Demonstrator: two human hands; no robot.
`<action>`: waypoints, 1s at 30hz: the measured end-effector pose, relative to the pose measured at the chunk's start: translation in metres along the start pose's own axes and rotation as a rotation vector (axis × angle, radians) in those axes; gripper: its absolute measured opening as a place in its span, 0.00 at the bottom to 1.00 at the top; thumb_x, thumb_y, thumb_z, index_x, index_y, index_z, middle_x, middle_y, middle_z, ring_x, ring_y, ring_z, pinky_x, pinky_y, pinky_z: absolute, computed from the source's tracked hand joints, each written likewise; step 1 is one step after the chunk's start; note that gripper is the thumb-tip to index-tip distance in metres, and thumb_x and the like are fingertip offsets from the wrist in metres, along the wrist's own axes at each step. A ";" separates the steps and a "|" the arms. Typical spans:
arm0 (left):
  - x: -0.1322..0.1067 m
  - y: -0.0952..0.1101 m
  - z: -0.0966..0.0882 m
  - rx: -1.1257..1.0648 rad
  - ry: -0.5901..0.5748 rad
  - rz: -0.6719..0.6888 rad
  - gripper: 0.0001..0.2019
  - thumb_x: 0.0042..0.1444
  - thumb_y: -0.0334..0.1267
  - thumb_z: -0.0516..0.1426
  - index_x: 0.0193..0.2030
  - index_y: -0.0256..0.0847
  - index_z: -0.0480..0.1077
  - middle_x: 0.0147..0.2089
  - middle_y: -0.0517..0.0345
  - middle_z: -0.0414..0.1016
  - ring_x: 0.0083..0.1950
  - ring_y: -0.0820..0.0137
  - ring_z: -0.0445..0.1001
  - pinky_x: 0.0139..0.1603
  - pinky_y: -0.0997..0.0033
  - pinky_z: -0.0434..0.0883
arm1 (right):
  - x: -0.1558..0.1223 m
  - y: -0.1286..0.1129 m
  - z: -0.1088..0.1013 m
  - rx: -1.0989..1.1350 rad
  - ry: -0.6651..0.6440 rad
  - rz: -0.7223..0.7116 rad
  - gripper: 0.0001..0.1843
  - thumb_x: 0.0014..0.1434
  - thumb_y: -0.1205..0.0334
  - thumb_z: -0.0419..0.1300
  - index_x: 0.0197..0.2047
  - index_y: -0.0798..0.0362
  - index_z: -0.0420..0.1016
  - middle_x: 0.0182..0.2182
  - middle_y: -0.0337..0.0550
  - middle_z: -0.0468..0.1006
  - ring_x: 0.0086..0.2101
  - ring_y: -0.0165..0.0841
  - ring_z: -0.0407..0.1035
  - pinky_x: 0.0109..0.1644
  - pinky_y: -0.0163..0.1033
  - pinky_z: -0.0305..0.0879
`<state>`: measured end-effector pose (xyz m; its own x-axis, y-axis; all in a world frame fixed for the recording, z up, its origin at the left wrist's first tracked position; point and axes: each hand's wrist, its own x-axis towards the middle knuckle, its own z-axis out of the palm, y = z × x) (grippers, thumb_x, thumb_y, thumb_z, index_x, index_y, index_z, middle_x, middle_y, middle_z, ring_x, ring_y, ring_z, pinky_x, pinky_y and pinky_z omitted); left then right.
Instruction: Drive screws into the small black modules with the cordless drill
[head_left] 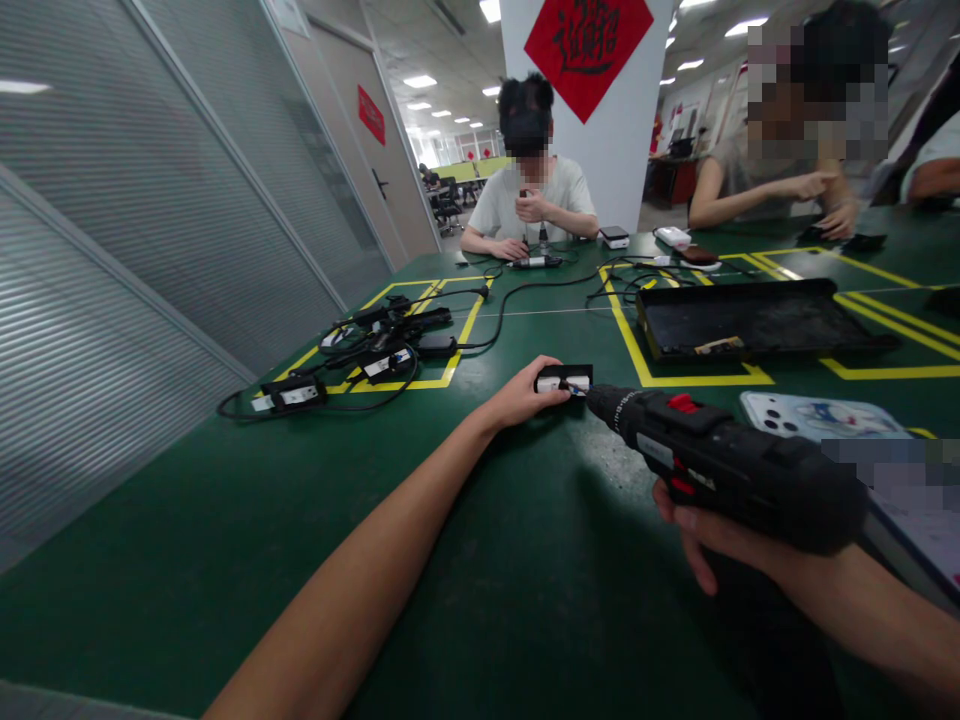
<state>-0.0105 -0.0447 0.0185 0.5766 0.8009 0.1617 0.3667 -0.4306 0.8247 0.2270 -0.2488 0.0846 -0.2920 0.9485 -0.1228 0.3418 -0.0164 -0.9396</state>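
Observation:
My left hand (525,390) grips a small black power adapter with a white label (576,374), pressing it against the green table. In my right hand (720,535) is a black cordless drill (720,460) with red switches, its nose pointing left. The bit reaches the label side of the adapter, close to my left fingertips; whether it has gone into the casing I cannot tell. Pale shavings or dust (615,465) lie on the table under the drill's chuck. The drill's handle is mostly hidden behind my right hand and in shadow.
Several black adapters with tangled cables (382,345) lie at the left inside yellow tape. A black tray (750,315) with small scraps is at the right. A phone (817,412) and a tablet-like device (915,510) lie near my right arm. Two people (536,195) work across the table (300,560).

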 end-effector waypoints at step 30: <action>0.001 -0.002 -0.002 0.006 -0.019 0.008 0.27 0.45 0.32 0.56 0.55 0.39 0.60 0.49 0.54 0.68 0.46 0.65 0.68 0.47 0.67 0.66 | -0.001 -0.003 -0.001 0.010 -0.049 0.080 0.12 0.62 0.52 0.53 0.41 0.51 0.68 0.20 0.34 0.73 0.26 0.32 0.69 0.39 0.42 0.61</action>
<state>-0.0123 -0.0425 0.0183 0.5932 0.7893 0.1584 0.3664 -0.4399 0.8199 0.2269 -0.2496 0.0880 -0.3074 0.9275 -0.2128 0.3567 -0.0950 -0.9294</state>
